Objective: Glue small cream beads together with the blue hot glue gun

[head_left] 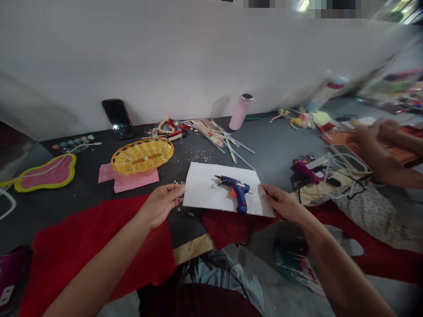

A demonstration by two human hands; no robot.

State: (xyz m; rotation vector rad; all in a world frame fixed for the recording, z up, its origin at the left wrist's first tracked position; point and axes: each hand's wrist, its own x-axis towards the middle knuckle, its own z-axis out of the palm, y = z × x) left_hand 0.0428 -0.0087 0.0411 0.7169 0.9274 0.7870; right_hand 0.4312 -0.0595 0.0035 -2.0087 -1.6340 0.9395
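A white sheet of board [205, 198] is held by its two short sides, tilted near the table's front edge. My left hand [161, 202] pinches its left edge between thumb and fingers. At the opposite edge, my right hand [279, 200] is closed on the board, thumb on the near side. On the sheet lies a blue glue gun [238, 191] with an orange trigger, its nozzle pointing left and its cord hanging off the front. Small pale crumbs sit beside my left fingertips.
Red felt [109, 246] covers the front left. Behind it stand a yellow woven basket [142, 156] on pink sheets, a phone [117, 118], glue sticks [214, 134] and a pink bottle [241, 111]. At right are a purple glue gun [309, 169] and another person's hands [376, 141].
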